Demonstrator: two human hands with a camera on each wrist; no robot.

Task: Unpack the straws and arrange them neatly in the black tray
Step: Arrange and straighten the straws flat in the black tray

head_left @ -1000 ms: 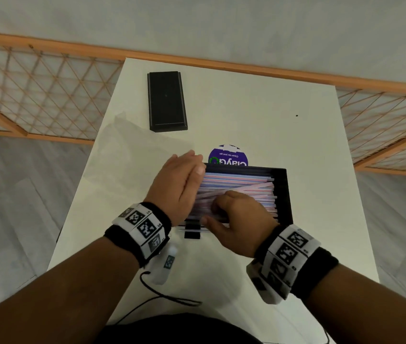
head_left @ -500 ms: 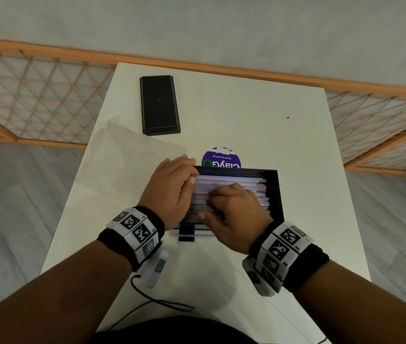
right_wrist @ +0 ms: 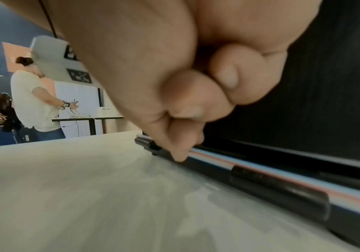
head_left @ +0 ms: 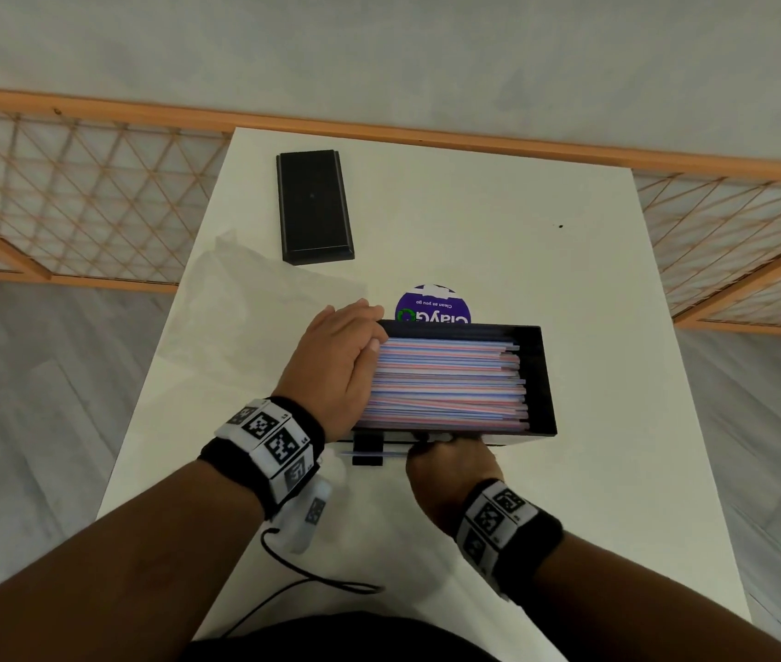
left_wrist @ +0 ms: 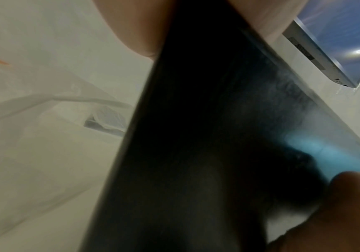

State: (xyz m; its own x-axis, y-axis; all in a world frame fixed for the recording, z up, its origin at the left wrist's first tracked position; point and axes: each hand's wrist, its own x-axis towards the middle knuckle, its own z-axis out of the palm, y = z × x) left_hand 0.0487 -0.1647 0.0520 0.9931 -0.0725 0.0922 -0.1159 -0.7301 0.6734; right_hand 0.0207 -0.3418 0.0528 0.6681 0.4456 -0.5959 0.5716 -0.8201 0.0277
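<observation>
The black tray (head_left: pixel 541 375) sits mid-table, filled with a flat layer of pink, blue and white straws (head_left: pixel 446 384) lying left to right. My left hand (head_left: pixel 341 355) lies over the tray's left end, its fingers laid against the straws' left ends; the left wrist view shows mostly the tray's dark wall (left_wrist: pixel 196 136). My right hand (head_left: pixel 450 465) is at the tray's near wall, fingers curled. Its fingertips (right_wrist: pixel 179 156) pinch a single straw (right_wrist: pixel 282 177) that lies along the front of the tray by a small black clip (head_left: pixel 368 446).
A second black tray or lid (head_left: pixel 314 205) lies at the back left of the white table. A purple round label (head_left: pixel 431 308) shows behind the tray. Clear plastic wrapping (head_left: pixel 255 298) lies at the left. A black cable (head_left: pixel 312 575) trails near the front edge.
My right hand has left the top of the straws and come down to the tray's near wall, onto the single straw there. The left hand stays at the tray's left end.
</observation>
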